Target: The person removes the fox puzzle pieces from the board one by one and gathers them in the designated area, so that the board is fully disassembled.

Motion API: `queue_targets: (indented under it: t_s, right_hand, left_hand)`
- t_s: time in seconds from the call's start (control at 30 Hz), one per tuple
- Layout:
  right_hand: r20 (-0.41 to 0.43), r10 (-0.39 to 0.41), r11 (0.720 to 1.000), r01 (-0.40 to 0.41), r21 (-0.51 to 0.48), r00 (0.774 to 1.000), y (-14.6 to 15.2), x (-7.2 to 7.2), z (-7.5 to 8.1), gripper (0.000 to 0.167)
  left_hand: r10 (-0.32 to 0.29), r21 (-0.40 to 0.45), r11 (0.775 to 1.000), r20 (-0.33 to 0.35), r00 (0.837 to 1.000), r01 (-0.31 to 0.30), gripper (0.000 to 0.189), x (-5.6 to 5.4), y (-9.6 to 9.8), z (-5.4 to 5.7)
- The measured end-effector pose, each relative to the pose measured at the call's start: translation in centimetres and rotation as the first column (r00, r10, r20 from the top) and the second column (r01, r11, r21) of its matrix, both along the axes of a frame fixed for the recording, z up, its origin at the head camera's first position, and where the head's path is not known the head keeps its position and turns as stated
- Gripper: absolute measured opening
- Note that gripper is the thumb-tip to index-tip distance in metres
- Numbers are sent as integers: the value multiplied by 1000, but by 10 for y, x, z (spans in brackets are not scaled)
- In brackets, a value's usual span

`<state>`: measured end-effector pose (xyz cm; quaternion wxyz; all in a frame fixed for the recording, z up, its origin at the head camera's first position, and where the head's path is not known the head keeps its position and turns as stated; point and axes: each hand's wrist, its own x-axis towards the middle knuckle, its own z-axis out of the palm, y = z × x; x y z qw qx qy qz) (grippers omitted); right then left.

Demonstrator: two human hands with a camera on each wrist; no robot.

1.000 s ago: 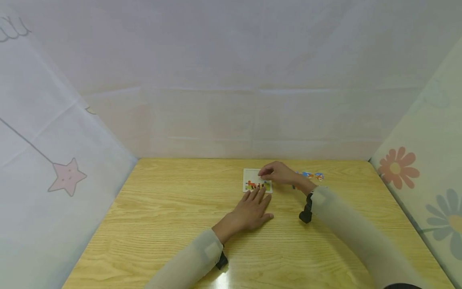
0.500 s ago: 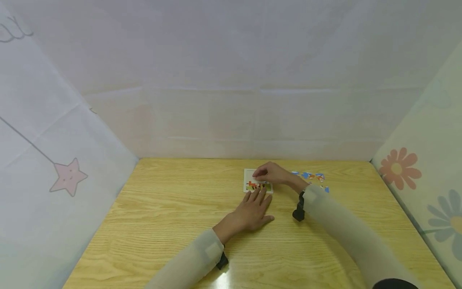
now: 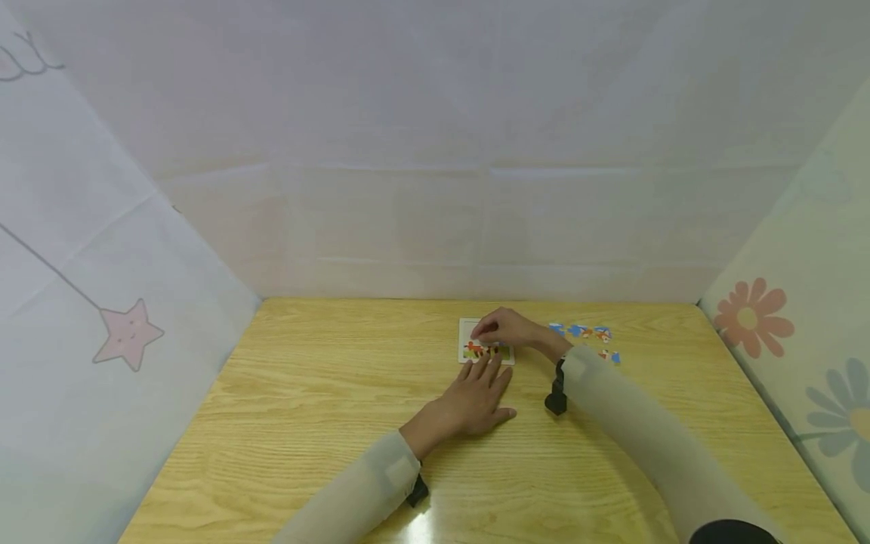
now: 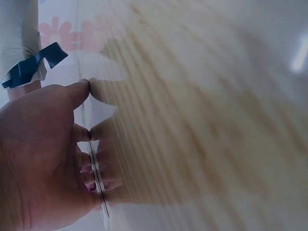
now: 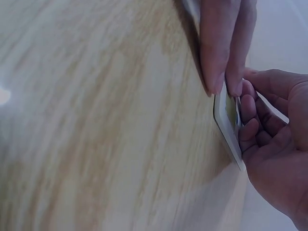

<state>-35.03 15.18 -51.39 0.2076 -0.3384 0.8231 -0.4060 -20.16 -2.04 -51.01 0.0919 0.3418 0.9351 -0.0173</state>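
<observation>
A white-framed puzzle board point(image 3: 466, 326) lies on the table, its lower part filled with red, yellow and green picture pieces point(image 3: 474, 349). My left hand point(image 3: 473, 400) lies flat, with straight fingertips resting on the board's near edge. Over the board, my right hand point(image 3: 511, 328) pinches with thumb and fingers what looks like a puzzle piece, mostly hidden by the fingers. In the right wrist view, the right hand's curled fingers point(image 5: 249, 108) sit against the board point(image 5: 226, 125), close to the left fingertips point(image 5: 215, 82).
Several loose blue and orange puzzle pieces point(image 3: 581, 331) lie right of the board, beyond the right wrist. More pieces point(image 3: 615, 357) lie nearer, beside the right sleeve. Cloth walls point(image 3: 381, 227) border the wooden table point(image 3: 326, 378) at the back and sides.
My right hand has slid left across the board, uncovering more of the loose pieces on the right. The left hand has stayed in place on the board's edge.
</observation>
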Motion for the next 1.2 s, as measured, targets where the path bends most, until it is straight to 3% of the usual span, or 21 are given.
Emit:
queue_targets:
  t_s: [0.43, 0.83, 1.2]
  right_hand:
    - [56, 2, 1000, -3, 23, 998, -4, -2, -2, 21]
    - [140, -23, 999, 28, -33, 990, -5, 0, 2, 18]
    - [157, -73, 994, 84, -63, 985, -12, 1, -3, 11]
  left_hand:
    - [-22, 23, 999, 20, 1000, 22, 78, 1, -4, 6]
    - [-17, 19, 1000, 78, 997, 15, 77, -2, -4, 10]
    - [3, 1, 1000, 95, 995, -3, 80, -8, -2, -2]
